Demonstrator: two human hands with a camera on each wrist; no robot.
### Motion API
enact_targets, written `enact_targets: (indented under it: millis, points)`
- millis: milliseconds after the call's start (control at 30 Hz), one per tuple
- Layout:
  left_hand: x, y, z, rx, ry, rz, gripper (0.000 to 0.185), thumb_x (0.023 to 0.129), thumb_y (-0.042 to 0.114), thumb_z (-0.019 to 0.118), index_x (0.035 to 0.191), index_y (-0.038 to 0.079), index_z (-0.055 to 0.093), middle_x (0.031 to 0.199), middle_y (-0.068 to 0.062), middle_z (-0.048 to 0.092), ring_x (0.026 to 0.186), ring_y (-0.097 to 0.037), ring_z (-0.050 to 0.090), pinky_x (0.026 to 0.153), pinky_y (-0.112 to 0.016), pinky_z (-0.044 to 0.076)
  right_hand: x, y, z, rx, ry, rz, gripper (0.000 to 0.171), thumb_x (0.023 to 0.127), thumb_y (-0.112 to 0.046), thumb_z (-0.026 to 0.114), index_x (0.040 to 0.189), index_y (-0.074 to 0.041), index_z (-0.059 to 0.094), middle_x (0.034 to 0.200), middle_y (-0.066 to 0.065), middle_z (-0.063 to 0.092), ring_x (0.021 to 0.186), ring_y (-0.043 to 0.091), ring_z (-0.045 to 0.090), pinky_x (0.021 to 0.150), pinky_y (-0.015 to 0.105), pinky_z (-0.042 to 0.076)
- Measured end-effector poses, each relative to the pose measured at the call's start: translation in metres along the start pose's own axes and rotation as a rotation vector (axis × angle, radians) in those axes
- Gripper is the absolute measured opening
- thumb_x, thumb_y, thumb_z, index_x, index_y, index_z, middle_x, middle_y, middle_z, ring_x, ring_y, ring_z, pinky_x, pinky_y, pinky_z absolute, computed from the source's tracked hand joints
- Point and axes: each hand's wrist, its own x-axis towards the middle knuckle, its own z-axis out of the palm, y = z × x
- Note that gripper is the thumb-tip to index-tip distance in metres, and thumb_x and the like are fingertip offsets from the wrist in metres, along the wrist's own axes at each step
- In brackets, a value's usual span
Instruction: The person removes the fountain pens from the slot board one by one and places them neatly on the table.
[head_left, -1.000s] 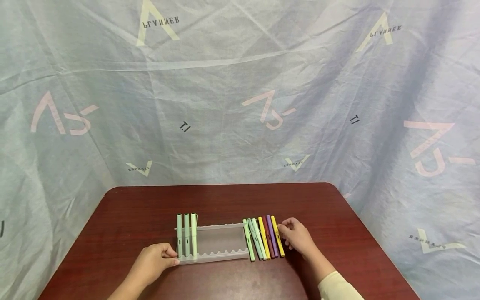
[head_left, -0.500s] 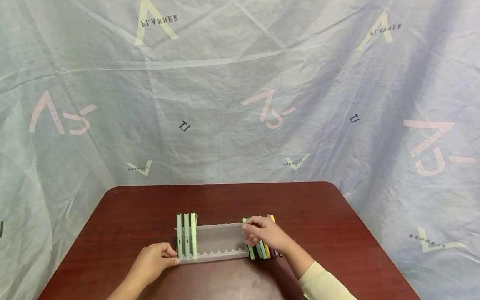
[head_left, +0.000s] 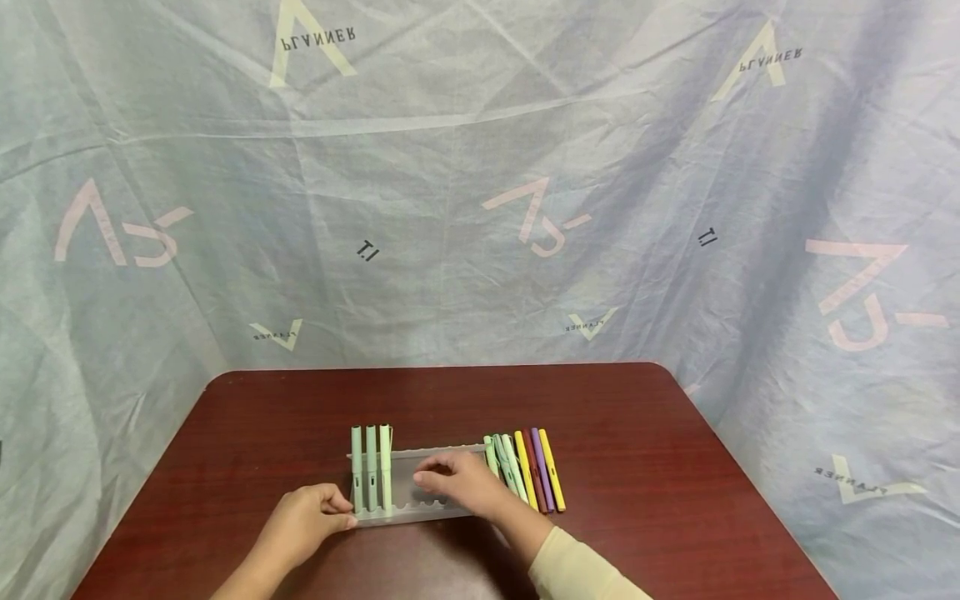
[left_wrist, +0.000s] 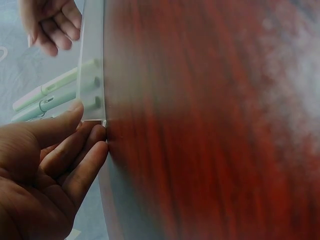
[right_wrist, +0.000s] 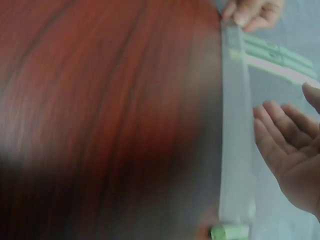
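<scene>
A translucent pen rack (head_left: 408,514) lies on the dark red table (head_left: 637,433). Three pale green pens (head_left: 371,467) rest across its left end. My left hand (head_left: 341,512) pinches the rack's front left corner, thumb on top; in the left wrist view the hand (left_wrist: 75,135) lies against the rack's end (left_wrist: 93,60) beside the pens (left_wrist: 50,90). My right hand (head_left: 442,482) hovers over the rack's middle, fingers relaxed. The right wrist view shows its palm (right_wrist: 290,150) bare next to the rack (right_wrist: 234,125).
A row of several loose pens (head_left: 528,471), green, yellow, maroon and purple, lies just right of the rack. A wrinkled pale cloth backdrop (head_left: 480,208) hangs behind and beside the table. Bare tabletop spreads beyond the rack.
My right hand has moved left, from the right end of the loose pens to above the rack's middle. The left hand and the rack have stayed where they were.
</scene>
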Motion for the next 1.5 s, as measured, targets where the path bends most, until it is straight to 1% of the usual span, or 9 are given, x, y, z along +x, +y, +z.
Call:
enact_targets:
  millis: [233, 400, 667, 833, 1000, 1133, 1233, 1400, 1500]
  points:
    - [0.0, 0.0, -0.002, -0.009, -0.015, -0.011, 0.017, 0.074, 0.024, 0.084, 0.075, 0.024, 0.067, 0.077, 0.013, 0.071, 0.075, -0.007, 0.065, 0.068, -0.032, 0.051, 0.014, -0.007, 0.032, -0.048, 0.088, 0.031, 0.035, 0.089, -0.042, 0.07, 0.106, -0.012, 0.073, 0.084, -0.007, 0.071, 0.067, 0.006, 0.063, 0.06, 0.022, 0.052]
    - [0.001, 0.0, -0.003, 0.003, -0.018, -0.006, 0.017, 0.074, 0.025, 0.084, 0.076, 0.024, 0.067, 0.078, 0.013, 0.071, 0.075, -0.007, 0.065, 0.068, -0.033, 0.052, 0.022, -0.011, 0.047, -0.107, 0.148, 0.012, 0.029, 0.088, -0.042, 0.071, 0.1, -0.015, 0.075, 0.082, -0.01, 0.071, 0.066, -0.002, 0.06, 0.063, 0.019, 0.05]
    - [0.002, -0.001, -0.003, 0.008, -0.019, 0.0, 0.017, 0.074, 0.025, 0.084, 0.076, 0.024, 0.067, 0.079, 0.012, 0.071, 0.077, -0.009, 0.066, 0.069, -0.035, 0.053, 0.026, -0.013, 0.06, -0.219, 0.228, -0.018, 0.019, 0.087, -0.037, 0.073, 0.088, -0.018, 0.072, 0.076, -0.014, 0.066, 0.066, -0.005, 0.053, 0.062, 0.017, 0.046]
    - [0.001, -0.001, -0.003, 0.008, -0.013, 0.006, 0.017, 0.074, 0.025, 0.084, 0.076, 0.024, 0.067, 0.077, 0.013, 0.071, 0.076, -0.008, 0.066, 0.068, -0.033, 0.052, 0.026, -0.014, 0.06, -0.223, 0.252, -0.047, 0.012, 0.088, -0.028, 0.072, 0.087, -0.017, 0.071, 0.07, -0.013, 0.064, 0.063, -0.005, 0.051, 0.061, 0.017, 0.044]
    - [0.0, 0.001, -0.003, 0.003, -0.002, 0.005, 0.018, 0.074, 0.022, 0.084, 0.074, 0.025, 0.066, 0.075, 0.014, 0.07, 0.075, -0.006, 0.066, 0.068, -0.03, 0.051, 0.023, -0.017, 0.055, -0.094, 0.248, -0.096, 0.012, 0.093, -0.025, 0.067, 0.094, -0.013, 0.07, 0.074, -0.007, 0.066, 0.066, -0.004, 0.054, 0.061, 0.017, 0.047]
    - [0.0, 0.001, -0.003, 0.004, 0.0, 0.006, 0.018, 0.073, 0.022, 0.084, 0.074, 0.024, 0.066, 0.076, 0.013, 0.07, 0.074, -0.006, 0.065, 0.067, -0.031, 0.051, 0.019, -0.02, 0.05, 0.198, 0.182, -0.117, 0.021, 0.098, -0.021, 0.061, 0.105, -0.002, 0.067, 0.091, 0.01, 0.072, 0.078, 0.01, 0.067, 0.07, 0.026, 0.057]
    - [0.0, 0.0, -0.003, 0.005, 0.003, 0.008, 0.018, 0.073, 0.023, 0.084, 0.074, 0.024, 0.066, 0.076, 0.013, 0.071, 0.074, -0.007, 0.065, 0.067, -0.031, 0.051, 0.017, -0.018, 0.047, 0.346, 0.127, -0.101, 0.025, 0.1, -0.017, 0.057, 0.11, 0.004, 0.064, 0.1, 0.019, 0.072, 0.086, 0.025, 0.071, 0.079, 0.039, 0.058]
    - [0.0, 0.0, -0.002, 0.007, 0.001, 0.006, 0.018, 0.073, 0.023, 0.084, 0.074, 0.024, 0.066, 0.075, 0.013, 0.07, 0.074, -0.007, 0.065, 0.067, -0.031, 0.051, 0.014, -0.008, 0.046, 0.434, 0.084, -0.083, 0.026, 0.101, -0.012, 0.053, 0.11, 0.011, 0.061, 0.101, 0.03, 0.068, 0.088, 0.044, 0.069, 0.078, 0.053, 0.056]
    - [0.0, 0.0, -0.002, 0.005, -0.007, 0.004, 0.017, 0.074, 0.023, 0.084, 0.075, 0.024, 0.067, 0.075, 0.013, 0.07, 0.074, -0.007, 0.064, 0.066, -0.032, 0.051, 0.012, -0.002, 0.046, 0.48, 0.076, -0.071, 0.028, 0.101, -0.011, 0.053, 0.112, 0.014, 0.058, 0.101, 0.033, 0.067, 0.09, 0.05, 0.067, 0.076, 0.051, 0.057]
